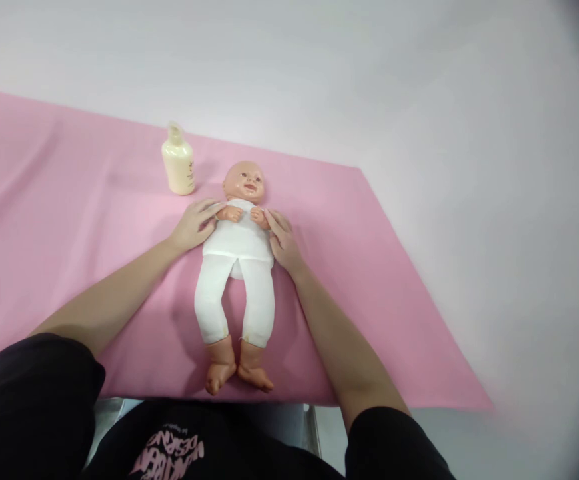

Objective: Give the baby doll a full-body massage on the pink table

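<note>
A baby doll (239,253) in white clothes lies on its back on a pink cloth (369,267), head away from me and bare feet toward me. My left hand (195,224) rests against the doll's upper body, its fingers touching the doll's arm on that side. On the opposite side my right hand (282,239) presses the torso, fingertips at the doll's other small hand. Neither hand lifts the doll. A cream-coloured bottle (178,162) stands upright on the cloth, just beyond my left hand.
The pink cloth covers a white surface (469,133) that stretches behind and to the right. The cloth's near edge (409,405) runs just past the doll's feet. My black sleeves and shirt fill the bottom of the view.
</note>
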A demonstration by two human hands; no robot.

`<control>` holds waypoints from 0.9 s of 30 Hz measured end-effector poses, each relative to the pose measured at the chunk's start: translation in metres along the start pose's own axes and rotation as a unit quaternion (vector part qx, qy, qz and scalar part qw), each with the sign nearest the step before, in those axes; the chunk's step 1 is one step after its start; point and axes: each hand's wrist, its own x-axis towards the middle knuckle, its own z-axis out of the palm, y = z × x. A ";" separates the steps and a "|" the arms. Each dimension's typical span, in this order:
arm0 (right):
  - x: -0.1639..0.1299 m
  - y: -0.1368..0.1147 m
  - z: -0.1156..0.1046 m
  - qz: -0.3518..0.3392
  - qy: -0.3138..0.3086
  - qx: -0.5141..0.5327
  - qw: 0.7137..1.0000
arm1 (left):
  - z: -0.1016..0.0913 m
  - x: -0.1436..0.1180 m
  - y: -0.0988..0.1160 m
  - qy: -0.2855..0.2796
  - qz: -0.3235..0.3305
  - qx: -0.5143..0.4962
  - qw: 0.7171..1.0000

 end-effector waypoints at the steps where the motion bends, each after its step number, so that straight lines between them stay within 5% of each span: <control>1: 0.000 0.000 0.000 -0.001 0.001 -0.001 1.000 | 0.000 0.000 -0.001 -0.001 0.001 0.000 1.000; 27: 0.001 0.000 0.001 0.001 0.000 -0.009 1.000 | 0.000 0.000 0.001 0.000 0.005 0.006 1.000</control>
